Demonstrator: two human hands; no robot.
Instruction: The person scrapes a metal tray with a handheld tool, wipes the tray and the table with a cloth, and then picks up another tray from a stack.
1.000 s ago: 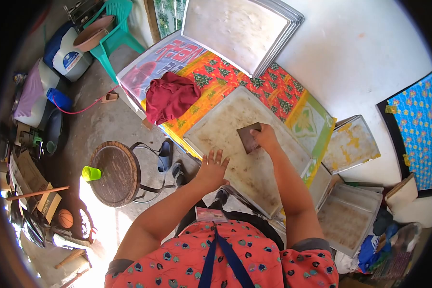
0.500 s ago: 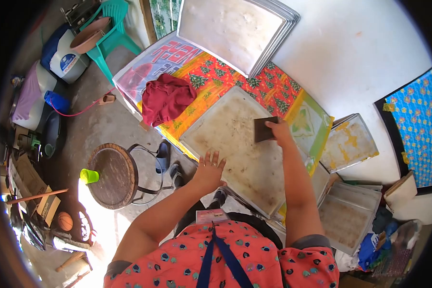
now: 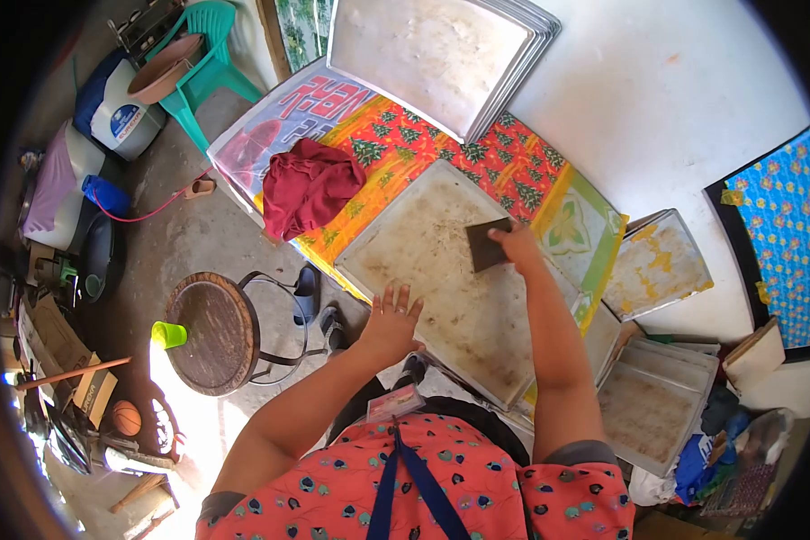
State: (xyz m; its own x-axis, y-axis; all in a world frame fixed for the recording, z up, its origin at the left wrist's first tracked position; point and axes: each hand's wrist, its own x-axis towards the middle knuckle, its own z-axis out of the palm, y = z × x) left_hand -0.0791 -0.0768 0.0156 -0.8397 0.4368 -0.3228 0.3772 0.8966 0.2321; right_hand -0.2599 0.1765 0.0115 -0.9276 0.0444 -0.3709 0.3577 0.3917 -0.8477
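A large dirty metal tray lies on a table covered with a bright patterned cloth. My right hand grips a dark flat scraper pressed onto the tray's far right part. My left hand rests flat with fingers spread on the tray's near edge. A crumpled red cloth lies on the table to the left of the tray.
A stack of trays leans against the white wall behind. More dirty trays stand at the right. A round wooden stool with a green cup is at the left, a green plastic chair further back.
My right hand slid the scraper across the tray, first toward the far right, then slightly back to the left. My left hand stayed on the near edge.
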